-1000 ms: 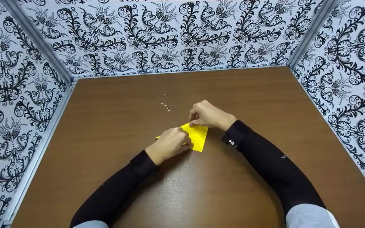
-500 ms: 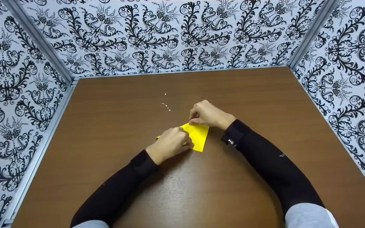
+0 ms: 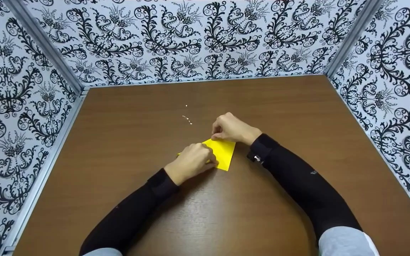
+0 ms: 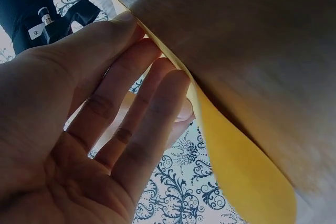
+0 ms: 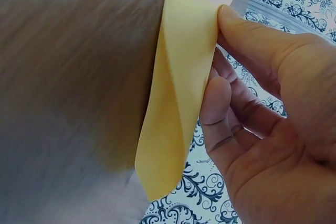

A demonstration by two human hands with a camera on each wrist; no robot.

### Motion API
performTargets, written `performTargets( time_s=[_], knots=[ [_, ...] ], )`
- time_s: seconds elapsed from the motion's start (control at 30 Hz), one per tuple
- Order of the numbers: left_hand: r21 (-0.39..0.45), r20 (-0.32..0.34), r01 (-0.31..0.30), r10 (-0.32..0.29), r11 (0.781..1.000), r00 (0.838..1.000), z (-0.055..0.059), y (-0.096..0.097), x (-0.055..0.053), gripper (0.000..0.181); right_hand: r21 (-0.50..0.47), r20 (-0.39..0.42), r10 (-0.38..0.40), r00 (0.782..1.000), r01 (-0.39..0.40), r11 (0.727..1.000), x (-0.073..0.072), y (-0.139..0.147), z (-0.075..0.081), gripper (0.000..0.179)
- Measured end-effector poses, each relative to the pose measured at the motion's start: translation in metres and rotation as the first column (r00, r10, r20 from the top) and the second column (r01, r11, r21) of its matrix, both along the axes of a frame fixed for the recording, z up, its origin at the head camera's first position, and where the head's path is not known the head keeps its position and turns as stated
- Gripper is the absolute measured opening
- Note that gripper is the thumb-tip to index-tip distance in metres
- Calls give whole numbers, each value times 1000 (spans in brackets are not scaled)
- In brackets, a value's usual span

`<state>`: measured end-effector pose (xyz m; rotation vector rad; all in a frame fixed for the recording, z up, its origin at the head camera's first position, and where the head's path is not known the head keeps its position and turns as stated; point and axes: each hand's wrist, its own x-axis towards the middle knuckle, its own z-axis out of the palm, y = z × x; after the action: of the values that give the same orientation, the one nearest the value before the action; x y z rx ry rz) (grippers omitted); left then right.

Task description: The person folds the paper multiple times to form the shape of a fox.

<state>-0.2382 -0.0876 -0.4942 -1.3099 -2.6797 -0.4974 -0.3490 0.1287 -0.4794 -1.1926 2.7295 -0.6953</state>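
The paper (image 3: 223,153) is near the middle of the counter (image 3: 137,113), well apart from the walls (image 3: 205,39), wood stretching wide either side. Fingers bent, the left hand (image 3: 192,160) grips its left part; the right hand (image 3: 234,128) pinches its far edge.

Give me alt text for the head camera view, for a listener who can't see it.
A person's left hand and right hand touch yellow paper on a brown table, the right hand at its far edge. Black-and-white patterned walls rise behind and beside the table.
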Motion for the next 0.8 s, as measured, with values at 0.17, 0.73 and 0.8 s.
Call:
performTargets(
  time_s=[0.17, 0.73, 0.8],
  knots=[
    [-8, -6, -6, 6, 1000, 1000, 0, 0, 0, 11, 12, 0, -6, 1000, 6, 1000, -2, -2, -2, 7],
    [-18, 1, -28, 28, 999, 1000, 0, 1, 0, 10, 39, 36, -51, 998, 49, 998, -3, -1, -3, 10],
    [-19, 1, -28, 28, 999, 1000, 0, 1, 0, 10, 44, 35, -57, 998, 56, 997, -2, -1, -3, 10]
  ],
)
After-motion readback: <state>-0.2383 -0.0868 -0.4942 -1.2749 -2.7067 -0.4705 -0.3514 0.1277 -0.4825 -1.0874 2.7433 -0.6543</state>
